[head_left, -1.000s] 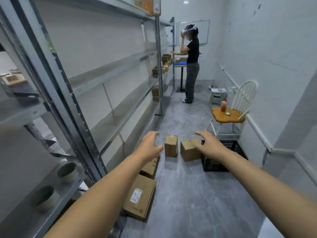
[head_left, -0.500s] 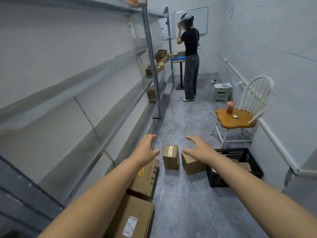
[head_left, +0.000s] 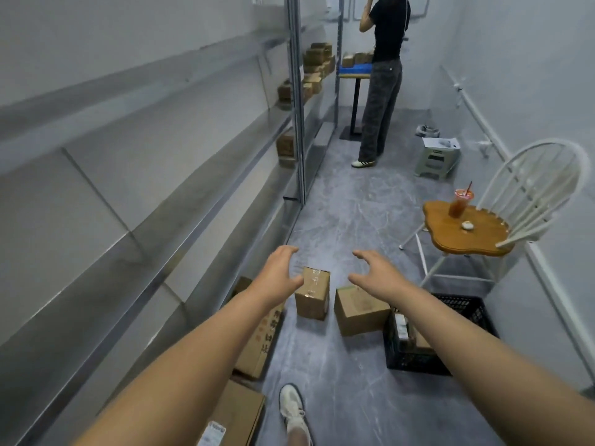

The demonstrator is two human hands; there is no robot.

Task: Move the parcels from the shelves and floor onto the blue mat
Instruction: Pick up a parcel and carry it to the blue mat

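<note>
Two small cardboard parcels stand on the grey floor ahead: an upright taped one (head_left: pixel 313 294) and a wider one (head_left: pixel 359 312) to its right. My left hand (head_left: pixel 279 274) hovers just left of the taped parcel, fingers spread and holding nothing. My right hand (head_left: pixel 376 274) reaches out above the wider parcel, also spread and holding nothing. Flat parcels (head_left: pixel 257 342) lean along the shelf base at my left. More parcels (head_left: pixel 314 64) sit on the far shelves. The blue mat (head_left: pixel 354 69) lies on a small table at the far end.
Metal shelving (head_left: pixel 161 201) lines the left wall. A black crate (head_left: pixel 450 336) with items sits on the floor to the right, next to a white chair (head_left: pixel 528 201) holding a drink. Another person (head_left: pixel 383 78) stands by the mat table. A grey stool (head_left: pixel 436 157) stands beyond.
I have stepped forward along the aisle, so the two floor parcels are nearer. Both hands stay outstretched and have spread wider over them. My foot has come into view.
</note>
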